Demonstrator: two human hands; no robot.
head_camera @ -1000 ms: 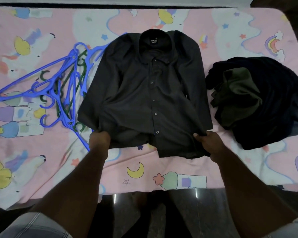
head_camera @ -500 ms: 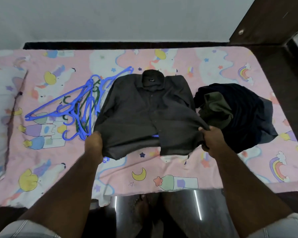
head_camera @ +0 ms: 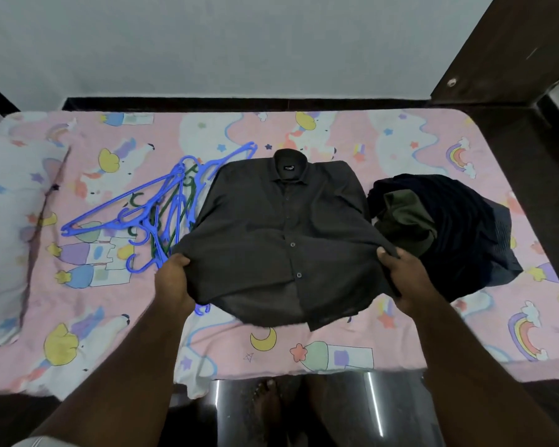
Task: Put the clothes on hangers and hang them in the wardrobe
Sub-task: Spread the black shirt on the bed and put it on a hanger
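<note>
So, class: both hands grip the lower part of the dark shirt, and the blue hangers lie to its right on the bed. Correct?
Not quite. In the head view the left hand and right hand do grip the dark shirt, but the blue hangers lie to its left on the bed.

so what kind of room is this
Most likely a bedroom: a bed with a pink cartoon-print sheet and a pillow at its left end, with a dark shirt, plastic hangers and a pile of clothes laid on it.
</note>
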